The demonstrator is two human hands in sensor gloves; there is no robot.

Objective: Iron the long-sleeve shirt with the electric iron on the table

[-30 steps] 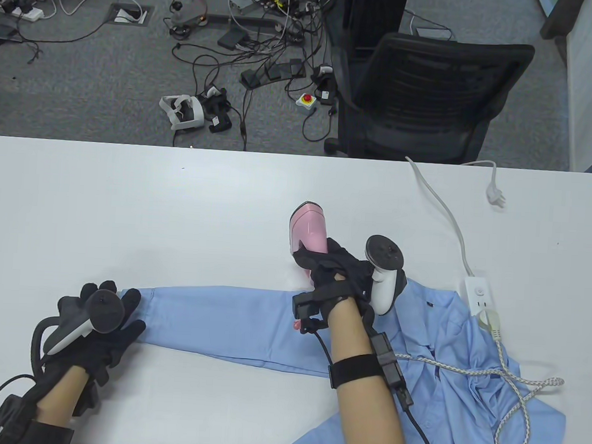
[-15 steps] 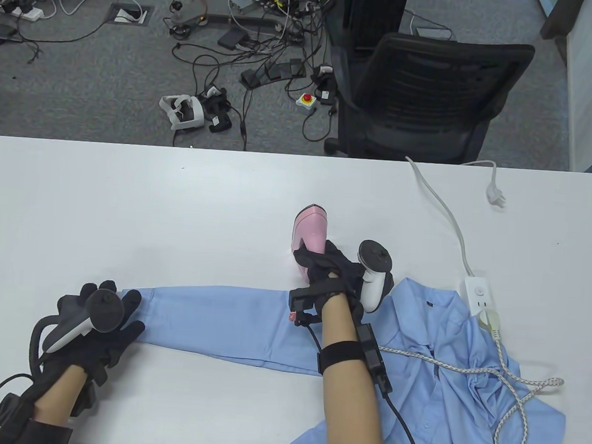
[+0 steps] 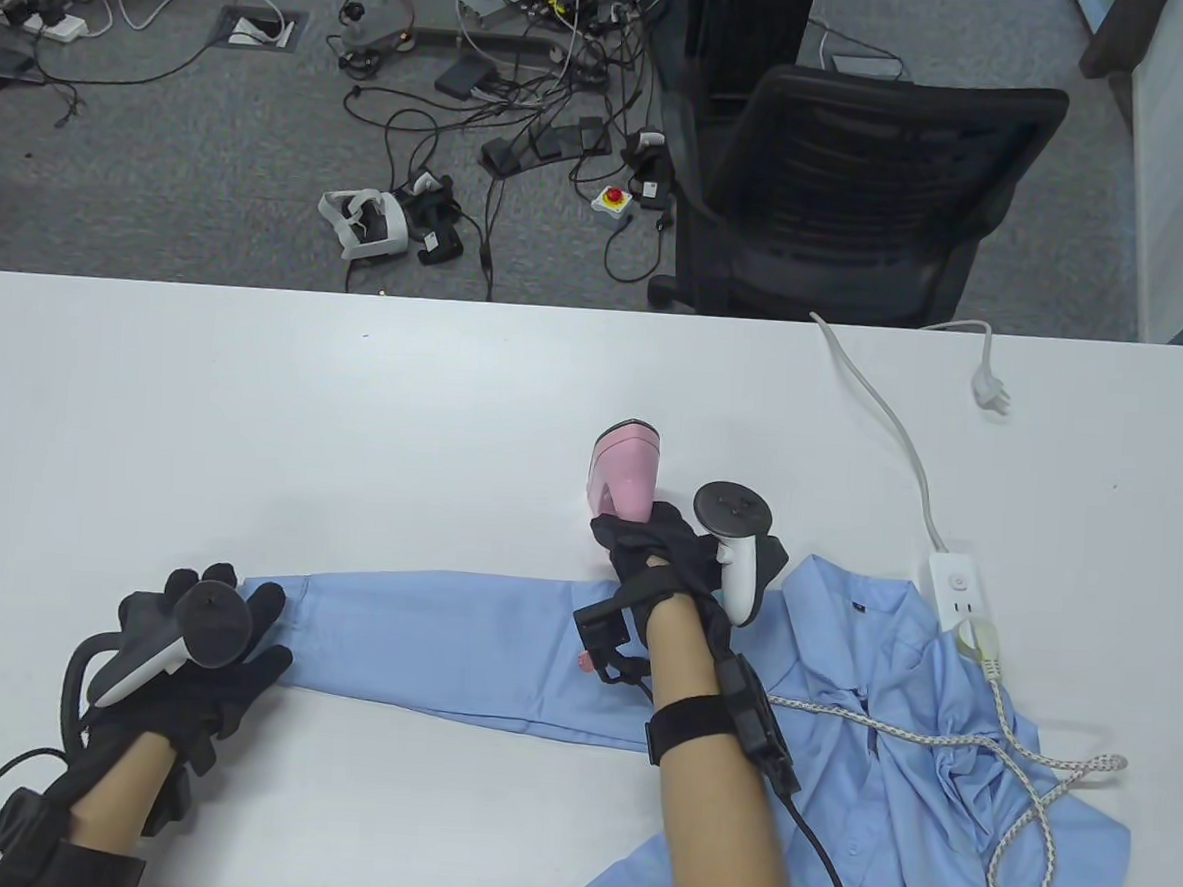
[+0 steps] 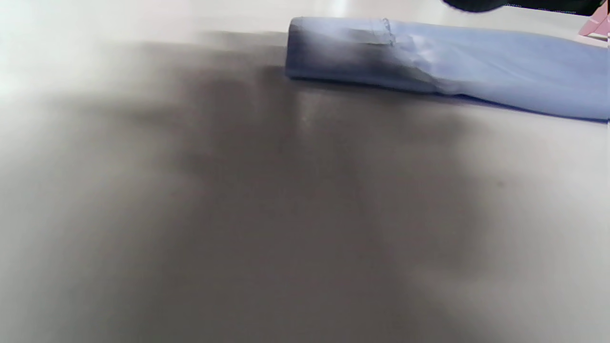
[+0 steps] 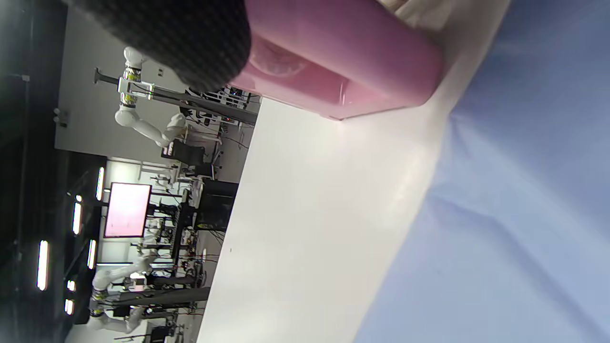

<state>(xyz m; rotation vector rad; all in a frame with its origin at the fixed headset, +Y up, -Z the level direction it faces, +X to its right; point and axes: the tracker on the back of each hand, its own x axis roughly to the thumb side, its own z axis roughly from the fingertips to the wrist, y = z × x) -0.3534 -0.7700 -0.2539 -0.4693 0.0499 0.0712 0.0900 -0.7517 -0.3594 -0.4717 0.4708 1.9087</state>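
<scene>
A light blue long-sleeve shirt [image 3: 894, 743] lies on the white table [image 3: 354, 399], one sleeve [image 3: 459, 646] stretched out to the left. My left hand [image 3: 221, 611] rests flat with spread fingers on the sleeve's cuff [image 4: 343, 52]. My right hand [image 3: 655, 553] grips the handle of a pink iron [image 3: 625, 466], which is tipped up above the table just beyond the sleeve. In the right wrist view the iron's pink body [image 5: 343, 62] fills the top, with the shirt fabric [image 5: 514, 214] at right.
A white power strip [image 3: 958, 591] sits at the right with a plug in it, and the iron's braided cord [image 3: 1022, 780] loops over the shirt. A loose white cable and plug [image 3: 991, 388] lie at the far right. A black office chair [image 3: 847, 199] stands behind the table.
My right hand has shifted the iron slightly right and toward me, tipping it more upright. The left hand stays on the cuff.
</scene>
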